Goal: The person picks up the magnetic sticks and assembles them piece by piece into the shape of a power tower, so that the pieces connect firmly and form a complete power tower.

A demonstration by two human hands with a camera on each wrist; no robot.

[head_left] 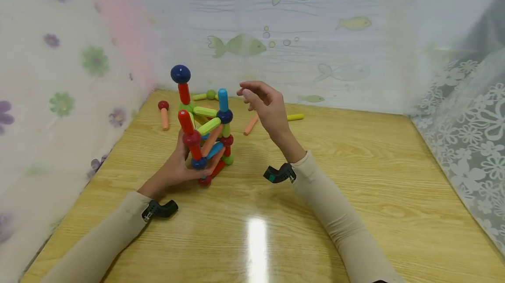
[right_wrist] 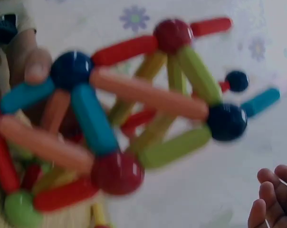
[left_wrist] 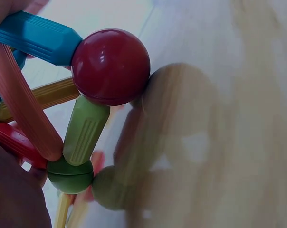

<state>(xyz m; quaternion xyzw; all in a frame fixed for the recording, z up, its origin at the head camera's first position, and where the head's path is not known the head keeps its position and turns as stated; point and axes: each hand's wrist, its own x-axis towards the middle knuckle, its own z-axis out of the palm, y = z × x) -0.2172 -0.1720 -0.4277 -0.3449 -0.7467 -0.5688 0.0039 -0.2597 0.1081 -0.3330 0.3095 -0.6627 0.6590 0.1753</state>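
A tower of coloured rods and balls stands on the left part of the table, slightly tilted. My left hand grips its lower left side, the thumb lying across the front near a blue ball. Upright on the tower's top are a red rod, a light blue rod and another red rod capped by a dark blue ball. My right hand hovers right of the light blue rod, fingers loosely bent and holding nothing. In the left wrist view, a dark red ball joins blue and green rods.
Behind the tower lie a green ball with light green rods. An orange rod with a red ball lies to its left. Further right are an orange rod and a yellow rod. Patterned curtains border the wooden table.
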